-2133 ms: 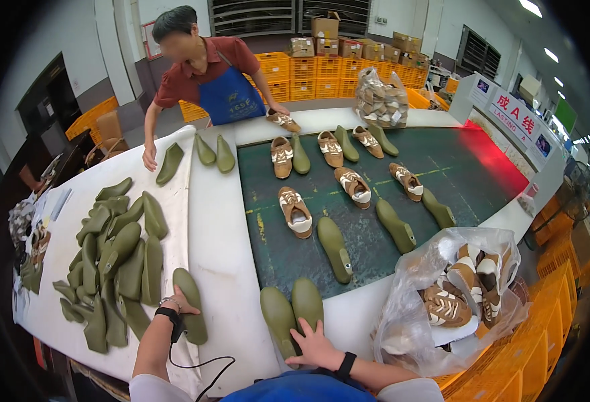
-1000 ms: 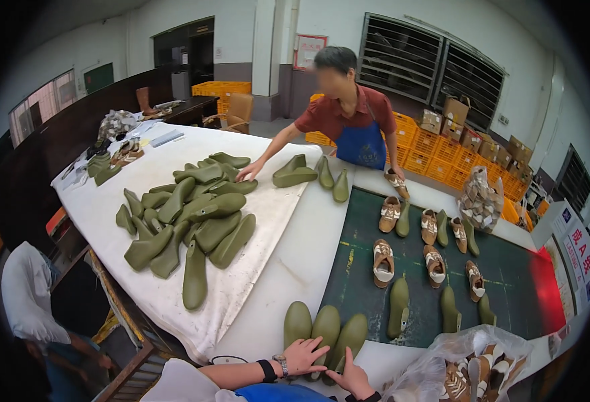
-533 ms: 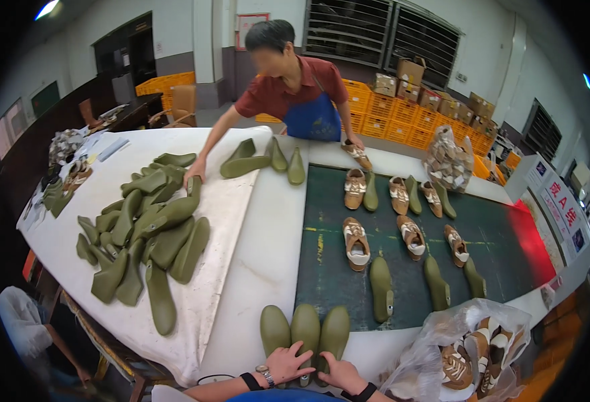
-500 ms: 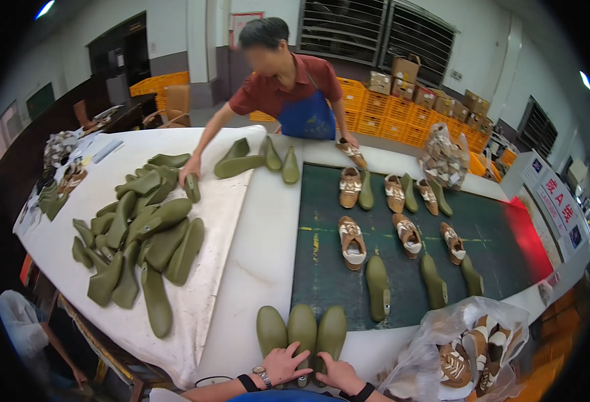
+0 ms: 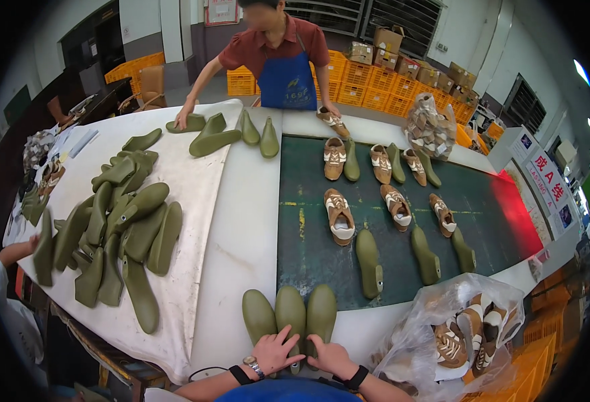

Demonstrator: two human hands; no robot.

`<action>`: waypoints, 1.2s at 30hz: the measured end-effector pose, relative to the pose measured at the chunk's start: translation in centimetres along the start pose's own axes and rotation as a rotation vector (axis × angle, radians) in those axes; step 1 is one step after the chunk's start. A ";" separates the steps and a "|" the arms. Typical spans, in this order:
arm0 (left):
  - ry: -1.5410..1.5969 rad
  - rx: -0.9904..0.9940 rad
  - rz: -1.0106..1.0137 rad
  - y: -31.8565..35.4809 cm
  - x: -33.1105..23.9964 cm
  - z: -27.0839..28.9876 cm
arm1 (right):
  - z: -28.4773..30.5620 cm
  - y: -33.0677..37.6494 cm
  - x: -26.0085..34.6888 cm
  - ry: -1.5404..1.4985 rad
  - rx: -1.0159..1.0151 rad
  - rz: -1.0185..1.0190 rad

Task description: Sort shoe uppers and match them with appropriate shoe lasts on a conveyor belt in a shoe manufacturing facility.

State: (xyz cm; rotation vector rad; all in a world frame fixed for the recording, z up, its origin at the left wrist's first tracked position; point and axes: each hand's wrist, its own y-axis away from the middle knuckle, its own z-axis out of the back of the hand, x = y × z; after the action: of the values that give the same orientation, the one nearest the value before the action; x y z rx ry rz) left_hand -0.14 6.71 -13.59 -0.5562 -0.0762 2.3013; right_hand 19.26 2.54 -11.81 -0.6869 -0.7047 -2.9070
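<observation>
Three olive-green shoe lasts stand side by side at the table's near edge: a left one, a middle one and a right one. My left hand lies with fingers spread over the lower part of the middle last. With its fingers curled round the lower end of the right last, my right hand grips it. The lower ends of these lasts are partly hidden by my hands.
Left lies a heap of green lasts on white cloth. Brown-and-white shoes and lasts stand in rows on a green conveyor belt. A plastic bag of shoes stands at right. A person works across the table.
The person opposite has moved a last from the heap to the back lasts. At far left another person's hand now holds a last upright. My hands stay on the near lasts; the view has shifted.
</observation>
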 end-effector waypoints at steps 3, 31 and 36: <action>0.009 -0.013 -0.001 0.0 0.0 -0.1 | 0.3 -0.5 -0.1 0.006 -0.027 -0.003; 0.091 0.007 0.011 -0.1 1.4 0.2 | 10.7 -25.1 -0.8 -0.006 -0.299 0.029; 0.097 0.011 0.010 0.0 1.5 -0.1 | 7.5 -25.7 -0.9 0.169 -0.113 -0.004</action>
State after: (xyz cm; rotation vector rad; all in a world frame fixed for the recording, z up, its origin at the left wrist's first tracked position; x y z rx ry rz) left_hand -1.05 7.73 -14.20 -0.6630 -0.0138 2.2790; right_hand 18.68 28.87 -16.98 -0.4421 -0.5280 -2.9817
